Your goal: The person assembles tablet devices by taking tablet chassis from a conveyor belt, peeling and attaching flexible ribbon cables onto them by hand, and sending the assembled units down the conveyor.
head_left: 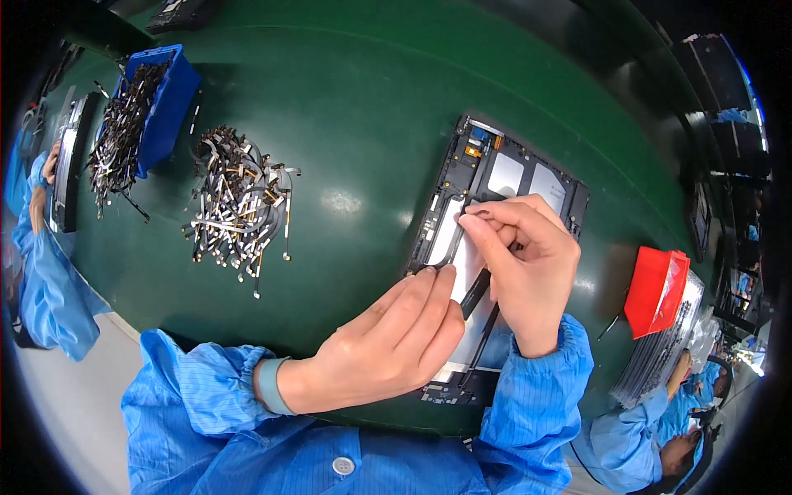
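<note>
Below the middle of the green bench lies an opened tablet-like device (505,172), tilted, its dark frame holding silvery battery panels and small boards. A thin black flat cable (459,233) runs up along its left part, between my fingertips. My right hand (532,268) is closed, thumb and forefinger pinching the upper end of this cable above the panels. Lower down, my left hand (388,338) has its fingers bent and pressed together, their tips on the cable at the device's left edge. My hands hide much of the device's middle and lower left.
Left of the device lies a tangled heap of flat cables (241,198). A blue bin (173,111) overflowing with similar cables stands farther left. At the right are a red box (656,290) and a stack of grey panels (652,367). Co-workers in blue sleeves (56,285) sit on both sides.
</note>
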Demonstrator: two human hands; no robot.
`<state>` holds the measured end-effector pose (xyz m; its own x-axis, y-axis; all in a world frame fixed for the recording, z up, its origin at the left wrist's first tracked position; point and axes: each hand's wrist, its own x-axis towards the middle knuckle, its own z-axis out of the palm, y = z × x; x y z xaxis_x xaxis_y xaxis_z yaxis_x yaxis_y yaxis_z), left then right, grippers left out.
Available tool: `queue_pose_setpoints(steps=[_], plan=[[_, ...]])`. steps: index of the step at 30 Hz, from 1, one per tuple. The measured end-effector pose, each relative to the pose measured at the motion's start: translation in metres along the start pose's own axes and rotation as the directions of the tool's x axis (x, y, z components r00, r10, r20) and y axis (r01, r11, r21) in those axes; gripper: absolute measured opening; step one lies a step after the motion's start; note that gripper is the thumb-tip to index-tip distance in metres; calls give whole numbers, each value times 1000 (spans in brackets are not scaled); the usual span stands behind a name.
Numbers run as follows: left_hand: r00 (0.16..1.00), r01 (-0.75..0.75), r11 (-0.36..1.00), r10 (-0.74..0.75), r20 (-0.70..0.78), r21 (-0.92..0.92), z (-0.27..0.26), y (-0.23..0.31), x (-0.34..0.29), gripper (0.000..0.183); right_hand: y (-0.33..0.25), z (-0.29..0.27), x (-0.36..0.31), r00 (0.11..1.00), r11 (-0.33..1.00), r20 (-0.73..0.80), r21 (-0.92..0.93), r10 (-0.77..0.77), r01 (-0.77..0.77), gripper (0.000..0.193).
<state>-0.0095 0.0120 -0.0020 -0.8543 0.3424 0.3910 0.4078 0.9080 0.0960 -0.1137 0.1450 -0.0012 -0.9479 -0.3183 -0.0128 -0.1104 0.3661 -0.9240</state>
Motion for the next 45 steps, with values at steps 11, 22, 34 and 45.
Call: queue_pose_setpoints(steps=[11,22,34,45], plan=[[1000,6,1000,-6,-2,-10,1,0,0,15,-3,2,-2,999,999,-44,-32,28,-29,10],[1000,-22,1000,22,-18,22,2,-1,0,15,-8,6,-4,995,997,-78,-42,61,-64,8],[999,-40,999,40,-1,1,-1,-1,-1,26,-12,7,-27,929,742,107,-573,-354,348,37],[996,82,972,-74,41,-220,-24,-41,-27,43,-9,-23,-15,923,815,-48,-488,-383,313,26]])
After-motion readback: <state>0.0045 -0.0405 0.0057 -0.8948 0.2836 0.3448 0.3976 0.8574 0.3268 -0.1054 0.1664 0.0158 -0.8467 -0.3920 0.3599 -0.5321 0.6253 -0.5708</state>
